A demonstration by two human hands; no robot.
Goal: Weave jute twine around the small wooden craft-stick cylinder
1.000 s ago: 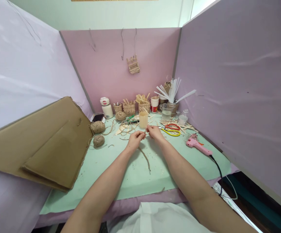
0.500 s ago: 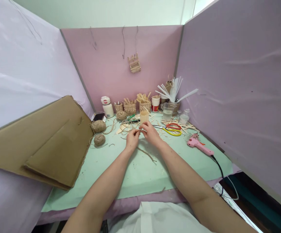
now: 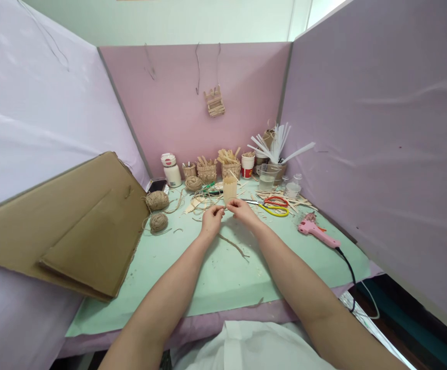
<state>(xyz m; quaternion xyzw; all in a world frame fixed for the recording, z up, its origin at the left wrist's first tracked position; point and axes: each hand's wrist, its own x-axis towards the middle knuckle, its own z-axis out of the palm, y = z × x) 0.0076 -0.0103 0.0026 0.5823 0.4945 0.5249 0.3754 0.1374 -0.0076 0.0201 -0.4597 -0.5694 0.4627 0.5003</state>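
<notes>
Close together over the middle of the table, my left hand (image 3: 213,218) and my right hand (image 3: 242,211) are both closed in a pinch. Between the fingertips runs a thin brownish strand that looks like twine, mostly hidden by the fingers. Just behind my right hand stands a small upright holder of pale wooden sticks (image 3: 230,189). A loose length of twine (image 3: 233,245) lies on the table below my hands. Scissors with red and yellow handles (image 3: 274,205) rest to the right of my right hand.
Twine balls (image 3: 158,222) sit at left beside a large folded cardboard (image 3: 92,241). A pink glue gun (image 3: 319,233) with a cord lies at right. Along the back stand a white jar (image 3: 171,170), stick-filled baskets (image 3: 207,170) and a clear cup of liquid (image 3: 267,177).
My right hand has shifted slightly right and its fingers have drawn a little apart from my left hand's. More of the stick holder shows. My left hand has hardly moved.
</notes>
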